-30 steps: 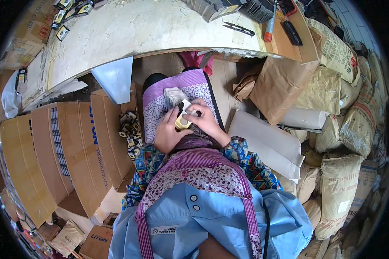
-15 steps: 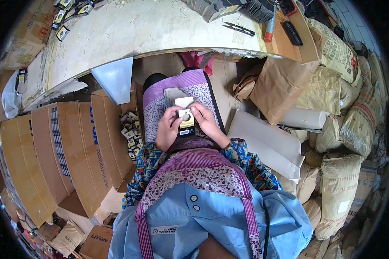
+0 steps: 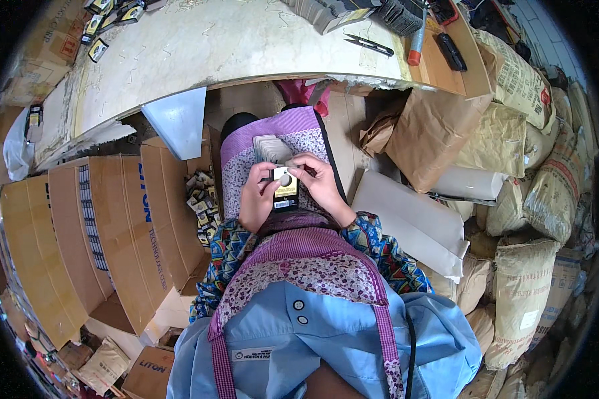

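Above my lap, both hands hold a small black, yellow and white package card point(image 3: 286, 195) with a round greyish disc near its top. My left hand point(image 3: 255, 198) pinches the card's left side between thumb and fingers. At its upper right, my right hand point(image 3: 318, 185) is closed with thumb and fingers on the top edge. Just beyond the fingers, a fanned stack of pale cards point(image 3: 266, 147) lies on the purple flowered apron point(image 3: 236, 163) over my lap. The fingers partly cover the stack's near end.
Ahead is a worn white worktable point(image 3: 199, 46) with thread snips point(image 3: 369, 44), card stacks point(image 3: 333, 13) and small packages point(image 3: 98, 50). An open carton point(image 3: 166, 219) at my left holds many packages point(image 3: 203, 203). A paper-wrapped bundle point(image 3: 432, 133) and sacks point(image 3: 522, 286) crowd the right.
The pale flap that stood above the card's top edge no longer shows. My right hand has shifted slightly up and left, its fingers now across the top edge.
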The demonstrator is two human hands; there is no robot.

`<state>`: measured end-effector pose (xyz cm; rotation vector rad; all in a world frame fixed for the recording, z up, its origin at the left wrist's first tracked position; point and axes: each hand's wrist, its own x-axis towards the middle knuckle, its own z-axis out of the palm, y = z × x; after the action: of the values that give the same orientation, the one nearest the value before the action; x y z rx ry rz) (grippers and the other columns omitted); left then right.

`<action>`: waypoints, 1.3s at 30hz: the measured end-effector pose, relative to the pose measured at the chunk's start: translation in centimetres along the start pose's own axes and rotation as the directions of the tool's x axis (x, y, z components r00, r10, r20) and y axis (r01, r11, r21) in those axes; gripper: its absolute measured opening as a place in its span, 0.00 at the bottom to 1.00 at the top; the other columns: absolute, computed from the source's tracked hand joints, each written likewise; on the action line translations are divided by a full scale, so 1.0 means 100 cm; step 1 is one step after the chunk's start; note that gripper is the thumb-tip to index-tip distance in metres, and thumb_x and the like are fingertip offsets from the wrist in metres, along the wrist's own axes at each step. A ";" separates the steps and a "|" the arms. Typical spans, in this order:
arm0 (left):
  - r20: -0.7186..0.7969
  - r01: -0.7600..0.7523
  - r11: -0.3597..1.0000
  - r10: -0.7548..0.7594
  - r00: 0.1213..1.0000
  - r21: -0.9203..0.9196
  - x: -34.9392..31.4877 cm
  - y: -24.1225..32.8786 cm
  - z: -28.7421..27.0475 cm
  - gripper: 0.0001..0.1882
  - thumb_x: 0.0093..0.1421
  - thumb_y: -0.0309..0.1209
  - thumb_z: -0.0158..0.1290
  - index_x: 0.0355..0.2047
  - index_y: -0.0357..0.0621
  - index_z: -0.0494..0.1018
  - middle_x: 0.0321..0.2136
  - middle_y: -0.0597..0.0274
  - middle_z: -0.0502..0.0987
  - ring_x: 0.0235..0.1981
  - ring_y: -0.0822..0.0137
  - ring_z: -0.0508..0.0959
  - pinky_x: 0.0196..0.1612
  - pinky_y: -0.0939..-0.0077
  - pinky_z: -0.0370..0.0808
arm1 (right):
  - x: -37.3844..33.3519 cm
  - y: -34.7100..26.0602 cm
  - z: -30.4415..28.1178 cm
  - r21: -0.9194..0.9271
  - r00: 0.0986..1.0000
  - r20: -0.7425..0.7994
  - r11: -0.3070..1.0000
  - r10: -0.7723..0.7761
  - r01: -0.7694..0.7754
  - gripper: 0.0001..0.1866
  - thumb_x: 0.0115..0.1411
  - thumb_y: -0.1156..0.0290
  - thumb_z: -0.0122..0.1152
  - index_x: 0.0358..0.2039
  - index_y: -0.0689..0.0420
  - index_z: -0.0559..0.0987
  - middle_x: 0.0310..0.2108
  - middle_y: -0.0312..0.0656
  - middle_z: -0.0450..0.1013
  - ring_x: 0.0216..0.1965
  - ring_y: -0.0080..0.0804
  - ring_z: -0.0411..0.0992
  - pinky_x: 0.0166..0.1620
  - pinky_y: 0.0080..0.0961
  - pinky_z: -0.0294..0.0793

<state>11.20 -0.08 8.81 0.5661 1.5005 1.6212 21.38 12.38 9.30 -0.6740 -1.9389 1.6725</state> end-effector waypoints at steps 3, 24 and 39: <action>0.005 -0.064 0.998 0.064 0.998 0.023 0.000 0.000 0.000 0.15 0.56 0.16 0.47 0.44 0.35 0.63 0.37 0.53 0.73 0.39 0.69 0.76 0.41 0.81 0.72 | -0.001 0.007 -0.003 0.101 0.983 -0.025 0.978 0.184 -0.181 0.06 0.53 0.76 0.62 0.31 0.63 0.77 0.26 0.31 0.73 0.29 0.15 0.68 0.33 0.14 0.66; -0.028 0.004 0.994 -0.007 1.000 -0.109 0.000 0.001 -0.005 0.16 0.54 0.11 0.46 0.43 0.35 0.65 0.37 0.56 0.72 0.39 0.69 0.75 0.41 0.79 0.73 | 0.008 -0.001 -0.025 -0.003 0.927 0.285 0.967 0.243 -0.253 0.05 0.53 0.76 0.62 0.31 0.63 0.80 0.29 0.35 0.75 0.33 0.19 0.70 0.40 0.18 0.69; 0.156 -0.340 0.505 0.371 0.916 0.793 -0.006 0.000 -0.015 0.26 0.50 0.32 0.59 0.48 0.37 0.68 0.45 0.45 0.71 0.43 0.51 0.75 0.44 0.63 0.73 | -0.005 0.014 0.000 -0.508 0.997 0.079 0.859 -0.021 0.058 0.08 0.45 0.71 0.66 0.24 0.59 0.77 0.29 0.39 0.67 0.34 0.37 0.67 0.45 0.30 0.60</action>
<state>10.40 -1.44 8.63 1.4527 2.2606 1.1078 21.83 12.25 7.88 -0.7612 -2.4602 1.1619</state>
